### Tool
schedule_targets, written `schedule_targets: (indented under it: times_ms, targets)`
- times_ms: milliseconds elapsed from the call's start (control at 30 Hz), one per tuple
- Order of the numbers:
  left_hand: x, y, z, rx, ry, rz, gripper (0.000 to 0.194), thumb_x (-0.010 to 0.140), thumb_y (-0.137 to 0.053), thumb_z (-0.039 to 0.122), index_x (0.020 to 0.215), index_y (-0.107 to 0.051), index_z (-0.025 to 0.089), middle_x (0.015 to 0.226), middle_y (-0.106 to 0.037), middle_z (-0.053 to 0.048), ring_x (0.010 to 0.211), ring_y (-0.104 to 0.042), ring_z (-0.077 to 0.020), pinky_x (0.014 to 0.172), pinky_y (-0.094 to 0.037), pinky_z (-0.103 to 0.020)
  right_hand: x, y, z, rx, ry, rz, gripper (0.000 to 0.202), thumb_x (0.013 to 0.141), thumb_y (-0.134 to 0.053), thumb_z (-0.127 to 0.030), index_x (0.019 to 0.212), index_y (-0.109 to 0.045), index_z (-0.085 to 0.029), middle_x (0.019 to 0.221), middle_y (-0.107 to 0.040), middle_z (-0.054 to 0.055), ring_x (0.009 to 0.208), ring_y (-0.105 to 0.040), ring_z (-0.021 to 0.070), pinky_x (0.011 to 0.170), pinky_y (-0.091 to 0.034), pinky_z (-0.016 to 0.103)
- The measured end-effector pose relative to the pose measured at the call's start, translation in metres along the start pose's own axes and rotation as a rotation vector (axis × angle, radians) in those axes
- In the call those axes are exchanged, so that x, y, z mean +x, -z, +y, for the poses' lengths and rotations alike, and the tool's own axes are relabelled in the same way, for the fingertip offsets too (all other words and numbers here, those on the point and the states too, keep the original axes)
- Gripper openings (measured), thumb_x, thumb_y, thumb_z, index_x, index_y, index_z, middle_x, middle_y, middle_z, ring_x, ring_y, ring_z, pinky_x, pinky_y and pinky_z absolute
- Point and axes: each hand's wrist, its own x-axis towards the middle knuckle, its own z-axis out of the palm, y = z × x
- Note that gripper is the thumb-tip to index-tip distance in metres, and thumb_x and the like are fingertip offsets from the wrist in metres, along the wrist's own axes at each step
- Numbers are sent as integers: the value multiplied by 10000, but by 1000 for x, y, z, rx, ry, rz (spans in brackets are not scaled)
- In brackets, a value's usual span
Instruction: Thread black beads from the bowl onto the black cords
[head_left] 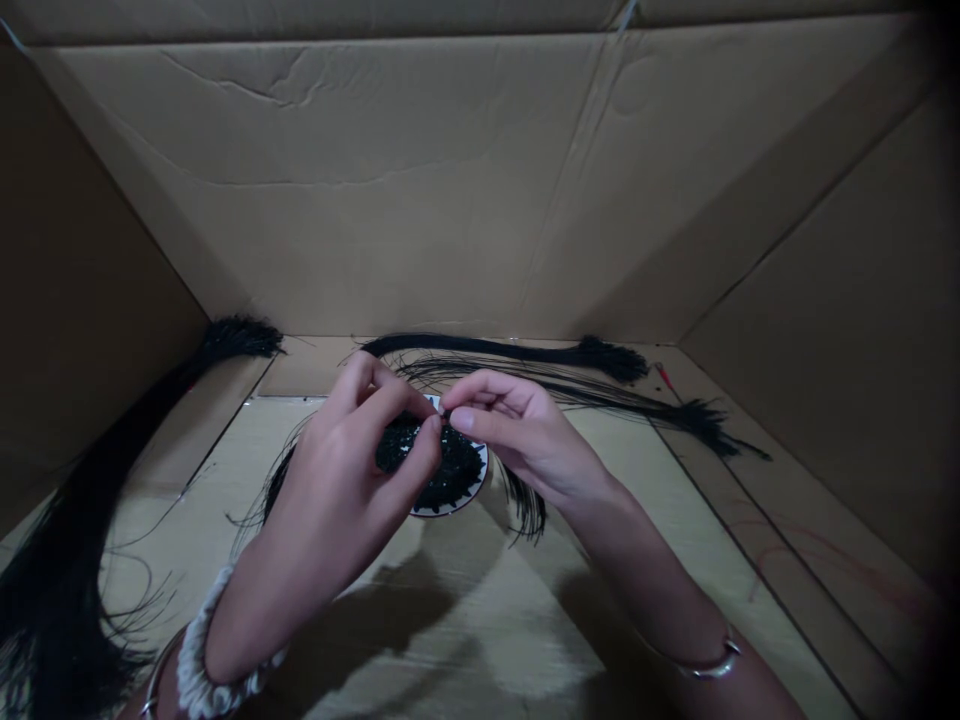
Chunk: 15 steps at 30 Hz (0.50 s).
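Observation:
My left hand (360, 460) and my right hand (525, 430) meet over a round plate (481, 480) with a white, dark-patterned rim. Thumb and index finger of each are pinched together, fingertips nearly touching. Between them is a tiny dark thing, too small to make out. Small black pieces (450, 470) fill the plate below. Black strands (527, 505) hang or lie just right of the plate, partly behind my right hand. More thin strands (277, 480) show behind my left hand.
A large black bundle (75, 540) runs down the left side. Two black bundles (517, 350) (645, 400) lie along the back. Cardboard walls (375, 200) enclose the back and sides. A small red item (664, 376) lies at the back right, and reddish thread (825, 555) at the right.

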Motion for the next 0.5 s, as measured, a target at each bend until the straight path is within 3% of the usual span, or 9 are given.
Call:
schedule_targets:
  times_ms: [233, 500]
  targets:
    - [1, 0, -1, 3, 4, 13, 87, 949, -599, 230, 893, -656, 196, 943, -519, -28, 794, -545, -144, 729, -494, -283, 0, 3, 2, -119, 16, 22, 144, 778, -820, -332, 795, -740, -214, 756, -695, -2, 671, -589, 125, 619, -456, 249]
    - [2, 0, -6, -60, 19, 29, 124, 937, -645, 313, 1018, -689, 229, 983, -511, -25, 855, -544, -164, 776, -492, -308, -8, -2, -8, -292, 135, 0, 108, 892, -721, -295, 823, -712, -212, 791, -691, -11, 733, -617, 131, 690, -464, 262]
